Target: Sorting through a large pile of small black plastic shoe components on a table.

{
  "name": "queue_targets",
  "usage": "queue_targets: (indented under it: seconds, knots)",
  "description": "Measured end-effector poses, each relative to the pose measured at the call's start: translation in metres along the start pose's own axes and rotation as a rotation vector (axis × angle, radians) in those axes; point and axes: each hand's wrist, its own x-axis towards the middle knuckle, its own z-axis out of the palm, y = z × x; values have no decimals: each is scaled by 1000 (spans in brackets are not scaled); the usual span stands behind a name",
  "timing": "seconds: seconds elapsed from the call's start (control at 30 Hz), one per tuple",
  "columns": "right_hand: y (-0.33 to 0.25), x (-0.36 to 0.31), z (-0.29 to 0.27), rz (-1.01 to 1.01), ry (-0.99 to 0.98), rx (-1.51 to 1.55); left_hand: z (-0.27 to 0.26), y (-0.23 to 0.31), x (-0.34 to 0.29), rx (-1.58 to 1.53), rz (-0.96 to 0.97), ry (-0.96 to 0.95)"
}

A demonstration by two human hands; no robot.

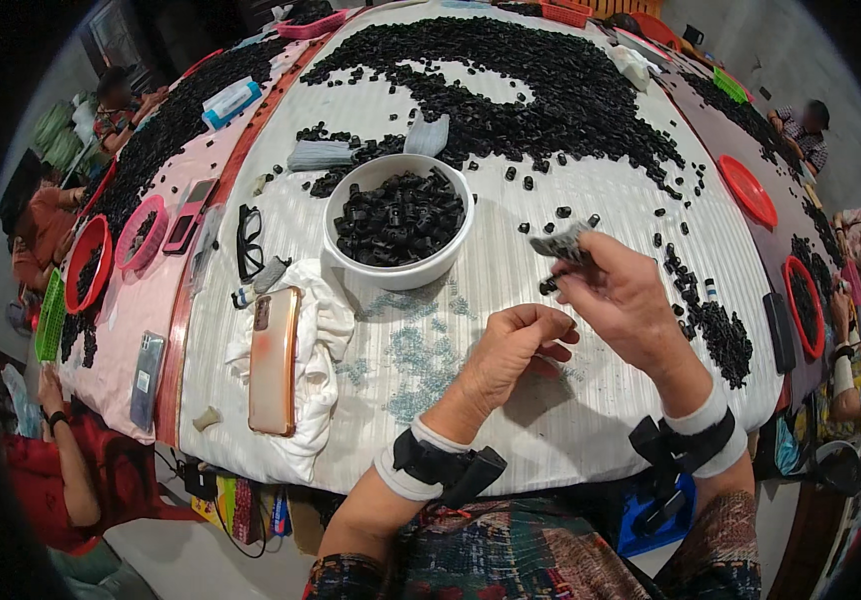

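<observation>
My right hand [616, 290] is raised over the cloth with thumb and fingers closed. A grey cloth finger cover [561, 243] sits on its fingertip, and a small black plastic part [550, 286] shows at the thumb tip. Close beside it, my left hand [521, 345] has its fingers curled together; whatever they may hold is hidden. A white bowl [397, 277] heaped with small black plastic parts [399, 218] stands ahead and left of the hands. Tiny clear bluish bits [419, 362] lie scattered on the white cloth [496, 235] left of my left hand.
A large spread of black parts [511, 120] covers the far table; a smaller pile [726, 340] lies right. A phone [274, 360] rests on crumpled white cloth [326, 375] at left, near eyeglasses [249, 242]. Other people sit along both sides with red baskets [88, 262].
</observation>
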Motion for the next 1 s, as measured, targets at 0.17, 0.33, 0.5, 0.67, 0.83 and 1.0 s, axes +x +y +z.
queue_targets:
  seconds: [0.17, 0.33, 0.5, 0.67, 0.83, 1.0]
  knots:
    - [-13, 49, 29, 49, -133, 75, -1, -1, -2, -25, 25, -29]
    - [-18, 64, 42, -39, -74, 237, -2, -1, 0, -47, 17, -15]
    - [10, 42, 10, -66, 62, 57, -2, 5, 1, -85, 448, 405]
    - [35, 7, -7, 54, -27, -200, -7, 9, 4, -115, 611, 497]
    - [53, -13, -15, -115, -82, -512, -6, 8, 4, -76, 540, 529]
    - [74, -18, -17, -1, -74, -543, -7, 6, 3, -40, 474, 479]
